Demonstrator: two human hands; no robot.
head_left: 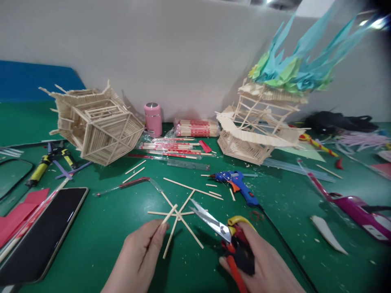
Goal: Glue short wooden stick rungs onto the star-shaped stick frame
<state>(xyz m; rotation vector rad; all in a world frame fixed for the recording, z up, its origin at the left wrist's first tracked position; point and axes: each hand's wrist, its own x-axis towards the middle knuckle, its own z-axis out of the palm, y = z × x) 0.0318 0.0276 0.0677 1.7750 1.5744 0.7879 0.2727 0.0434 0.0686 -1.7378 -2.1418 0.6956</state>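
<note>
My left hand (137,252) is closed in a pinch around a short wooden stick (170,213) that points up and to the right. Just beyond its tip lies a star of thin sticks (192,232) crossing at one centre on the green table. In my right hand (264,254) are scissors (215,226) with red, yellow and black handles, their blades slightly apart and pointing up-left over the star's right side. Loose sticks (195,189) lie behind the star. A blue glue gun (236,182) rests on its side further back, its cord running toward the front right.
Stick-built models stand at the back left (100,126) and back right (256,134), the right one topped with blue paper. Between them are a pink flask (153,120) and packs of chopsticks (197,128). A phone (42,236) lies left, a magenta tool (363,213) right.
</note>
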